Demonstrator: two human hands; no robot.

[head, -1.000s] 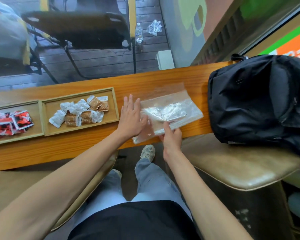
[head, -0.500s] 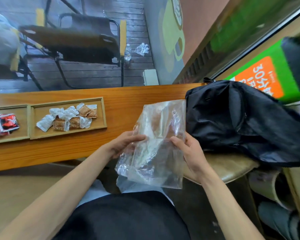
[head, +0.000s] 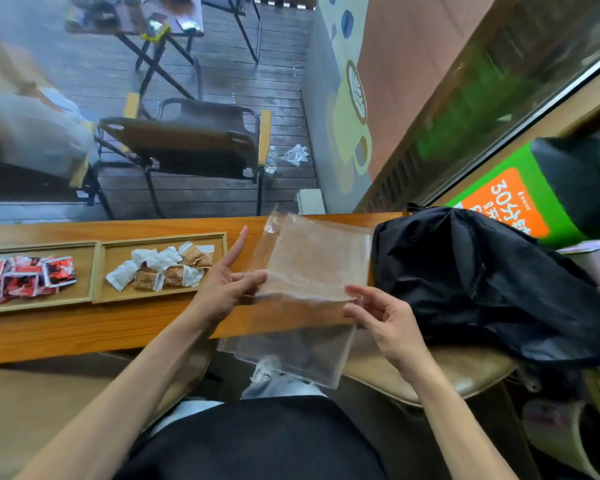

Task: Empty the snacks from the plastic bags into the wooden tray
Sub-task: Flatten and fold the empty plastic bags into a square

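I hold clear, empty plastic bags (head: 312, 268) up over the counter's front edge. My left hand (head: 227, 284) pinches the left side between thumb and fingers, index finger pointing up. My right hand (head: 378, 315) pinches the lower right edge. A lower sheet of the plastic hangs past the counter toward my lap. On the counter to the left lies a wooden tray (head: 160, 297) with two compartments. The right compartment holds several white and brown snack packets (head: 163, 270). The left compartment holds several red snack packets (head: 25, 273).
A black backpack (head: 482, 282) sits on a padded stool (head: 430, 372) right of the bags. The wooden counter (head: 84, 330) runs left to right under a window. A green and orange sign (head: 510, 206) stands behind the backpack.
The bags were pressed flat on the counter, then lifted off it. They now hang wider and flatter between my hands, and the view has tilted upward.
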